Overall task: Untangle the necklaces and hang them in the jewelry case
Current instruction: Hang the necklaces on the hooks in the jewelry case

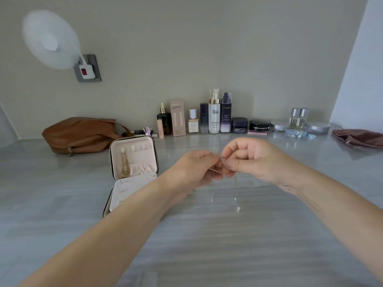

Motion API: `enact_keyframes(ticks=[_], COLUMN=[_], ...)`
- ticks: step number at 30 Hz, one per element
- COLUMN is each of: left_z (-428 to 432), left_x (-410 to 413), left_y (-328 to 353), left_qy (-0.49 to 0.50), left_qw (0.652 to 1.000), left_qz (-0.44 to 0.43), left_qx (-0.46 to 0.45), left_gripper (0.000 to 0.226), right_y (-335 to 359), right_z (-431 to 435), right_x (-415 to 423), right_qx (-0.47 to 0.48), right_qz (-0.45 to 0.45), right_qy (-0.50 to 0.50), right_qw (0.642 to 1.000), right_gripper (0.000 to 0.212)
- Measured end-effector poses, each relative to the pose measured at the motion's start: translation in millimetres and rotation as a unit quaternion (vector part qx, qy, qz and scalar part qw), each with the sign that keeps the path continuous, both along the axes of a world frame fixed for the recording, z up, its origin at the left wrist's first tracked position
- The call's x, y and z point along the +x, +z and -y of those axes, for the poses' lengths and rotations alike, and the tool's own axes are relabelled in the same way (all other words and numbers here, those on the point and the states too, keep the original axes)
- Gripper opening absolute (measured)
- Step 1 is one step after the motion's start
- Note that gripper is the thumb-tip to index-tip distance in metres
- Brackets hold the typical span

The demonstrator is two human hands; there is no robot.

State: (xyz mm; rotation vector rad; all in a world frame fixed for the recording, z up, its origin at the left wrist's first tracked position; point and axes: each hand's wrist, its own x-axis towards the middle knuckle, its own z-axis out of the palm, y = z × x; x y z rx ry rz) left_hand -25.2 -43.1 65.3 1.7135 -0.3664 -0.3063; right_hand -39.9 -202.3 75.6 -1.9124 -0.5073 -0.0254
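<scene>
A brown bag [80, 134] lies at the back left of the table [207, 255], away from the work zone. Just right of it the jewelry case [113, 160] stands open with its lid upright and the hooks facing the person, probably so that a freed chain can go straight on. One gold necklace [125, 165] already hangs there from the left hook.

Above the table centre the left hand [194, 170] and right hand [255, 160] are close together, fingers curled. Each pinches the thin silver necklace [215, 171] at the fingertips. It is held lifted, I think so the loose parts drop down and show the tangle. The knot itself is too fine to see.

Cosmetic bottles [214, 114] etc. stand along the back edge, and a dusty-pink pouch [358, 137] lies at the back right.
</scene>
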Motion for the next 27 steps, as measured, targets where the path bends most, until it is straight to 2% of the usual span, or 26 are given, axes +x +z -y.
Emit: enact_keyframes(ticks=[2,8,14,16,19,22,24,27], left_z=[-6.6,-33.2,-83.3,-98.0,-112.3,-123.0,-128.4,-135.5], left_x=[-1.9,-5.5,2.3,7.2,16.8,22.6,23.4,25.2], left_y=[0.7,1.9,8.9,12.2,16.3,21.4,25.5,30.3], left_qy=[0.001,-0.035,0.0,0.015,0.063,0.089,0.067,0.065], left_qw=[0.999,0.991,0.997,0.997,0.998,0.99,0.985,0.975], left_qz=[-0.019,-0.068,-0.024,-0.013,0.018,0.059,0.065,0.069], left_qx=[-0.048,-0.107,-0.079,-0.071,-0.022,0.088,0.145,0.203], left_gripper=[0.024,0.051,0.03,0.025,0.022,0.023,0.026,0.026], right_y=[11.9,33.1,30.3,26.6,19.9,14.6,13.1,12.0], right_z=[-9.2,-44.1,-69.0,-76.0,-91.5,-111.2,-125.1,-145.6], right_x=[-0.7,5.3,21.0,26.1,32.1,35.7,37.7,40.2], right_qx=[0.009,0.043,0.139,0.14,0.085,0.023,0.005,-0.003], right_qz=[0.013,0.046,0.015,-0.004,-0.019,0.0,0.005,-0.054], right_qy=[-0.001,-0.023,-0.079,-0.099,-0.115,-0.116,-0.067,0.034], right_qw=[1.0,0.998,0.987,0.985,0.989,0.993,0.998,0.998], right_gripper=[0.013,0.012,0.015,0.013,0.008,0.009,0.01,0.016])
